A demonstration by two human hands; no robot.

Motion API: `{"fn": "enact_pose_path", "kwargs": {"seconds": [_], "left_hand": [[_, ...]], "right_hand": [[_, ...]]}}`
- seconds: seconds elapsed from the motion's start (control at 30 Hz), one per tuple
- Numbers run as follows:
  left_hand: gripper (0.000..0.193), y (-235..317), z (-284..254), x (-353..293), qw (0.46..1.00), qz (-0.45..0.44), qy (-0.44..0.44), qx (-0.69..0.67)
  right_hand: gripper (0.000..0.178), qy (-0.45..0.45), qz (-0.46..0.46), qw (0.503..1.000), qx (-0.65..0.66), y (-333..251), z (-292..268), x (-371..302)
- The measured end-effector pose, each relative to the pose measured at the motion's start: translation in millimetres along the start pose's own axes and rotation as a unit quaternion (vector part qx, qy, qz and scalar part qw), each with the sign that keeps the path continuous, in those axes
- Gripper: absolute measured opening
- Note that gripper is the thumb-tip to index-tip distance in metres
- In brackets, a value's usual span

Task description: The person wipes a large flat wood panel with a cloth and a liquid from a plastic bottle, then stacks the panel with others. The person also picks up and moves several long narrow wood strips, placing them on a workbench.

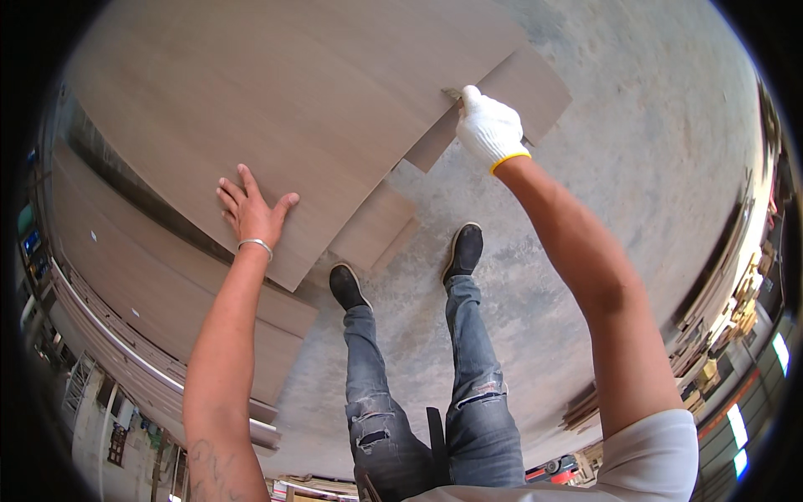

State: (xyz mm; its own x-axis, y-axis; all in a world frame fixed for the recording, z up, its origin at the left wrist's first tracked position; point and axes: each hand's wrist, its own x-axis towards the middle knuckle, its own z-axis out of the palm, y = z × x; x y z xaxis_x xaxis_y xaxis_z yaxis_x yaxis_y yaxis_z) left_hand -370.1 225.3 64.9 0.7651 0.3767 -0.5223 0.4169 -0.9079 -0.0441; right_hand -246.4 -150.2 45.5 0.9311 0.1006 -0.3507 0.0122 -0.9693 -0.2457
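A large brown plywood sheet (276, 109) spans the upper left. My bare left hand (255, 212), with a bracelet at the wrist, lies flat on it near its left edge, fingers spread. My right hand (489, 125), in a white knit glove with a yellow cuff, is closed around a small flat-bladed hand tool (452, 93). The fist hides its handle. Its blade pokes out over the sheet's right edge. Beneath that edge, smaller plywood pieces (531, 90) stick out, and another piece (374, 224) lies lower, closer to my shoes.
More long brown sheets (142, 251) are stacked at the left. My shoes (465, 249) stand on the concrete floor (627, 109), just beyond the sheet's near corner. Piles of wooden strips (719, 293) line the right side. A red and black object (565, 470) sits behind me.
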Motion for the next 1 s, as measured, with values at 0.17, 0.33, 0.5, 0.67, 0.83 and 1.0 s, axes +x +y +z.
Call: {"fn": "enact_pose_path", "kwargs": {"seconds": [0.17, 0.33, 0.5, 0.67, 0.83, 1.0], "left_hand": [[0.119, 1, -3, 1, 1.000, -0.004, -0.001, -0.003], [0.119, 5, -2, 1, 1.000, -0.004, -0.001, 0.005], [0.118, 0, -4, -1, 1.000, -0.013, 0.000, 0.016], [0.117, 8, -12, -1, 1.000, -0.012, -0.008, 0.028], [0.117, 6, -10, -1, 1.000, -0.007, 0.010, 0.024], [0.117, 6, -7, 0, 0.999, -0.003, 0.021, 0.031]], "right_hand": [[0.018, -0.017, 0.001, 1.000, -0.007, -20, 11, -14], [0.018, -0.047, -0.028, 0.998, -0.004, -52, 30, -49], [0.018, -0.012, -0.016, 0.999, -0.030, -44, 21, -37], [0.015, -0.002, -0.003, 1.000, -0.010, -45, 26, -37], [0.016, -0.034, -0.021, 0.999, 0.011, -87, 52, -79], [0.017, -0.060, -0.007, 0.998, 0.016, -109, 64, -97]]}}
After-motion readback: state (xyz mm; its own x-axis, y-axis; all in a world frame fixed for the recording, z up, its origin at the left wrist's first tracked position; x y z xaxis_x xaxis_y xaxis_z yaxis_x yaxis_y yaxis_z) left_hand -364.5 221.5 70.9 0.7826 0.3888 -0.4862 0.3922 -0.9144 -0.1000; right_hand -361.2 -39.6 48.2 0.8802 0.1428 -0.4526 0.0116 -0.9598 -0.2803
